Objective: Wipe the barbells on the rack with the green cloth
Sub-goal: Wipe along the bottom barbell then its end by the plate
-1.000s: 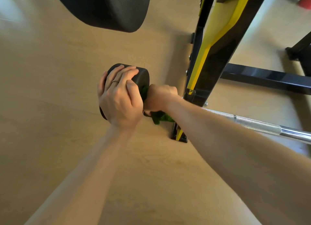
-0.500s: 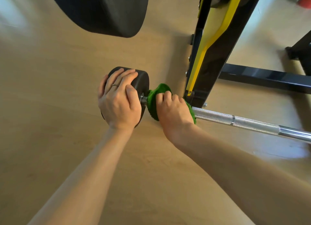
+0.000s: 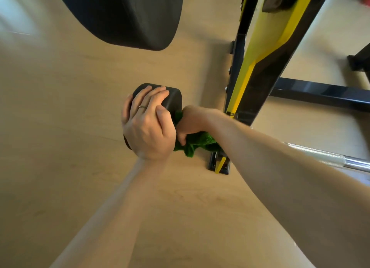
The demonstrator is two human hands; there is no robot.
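Note:
A steel barbell (image 3: 328, 157) runs from the right edge toward the middle, resting low on the black and yellow rack (image 3: 258, 67). At its left end sits a small black weight plate (image 3: 172, 99). My left hand (image 3: 148, 125) is wrapped over that plate from the near side. My right hand (image 3: 192, 121) grips the green cloth (image 3: 198, 143) around the bar right beside the plate, knuckles up. Part of the cloth hangs below the fist. The bar under my right hand and forearm is hidden.
A large black weight plate (image 3: 128, 17) hangs overhead at the top, on a higher bar. The rack's foot (image 3: 219, 165) stands on the light wooden floor just right of the cloth. A black base rail (image 3: 324, 93) runs off to the right.
My right hand has slid the cloth left along the bar, back up against the small plate, and rolled so the fist faces up. My left hand has stayed on the plate.

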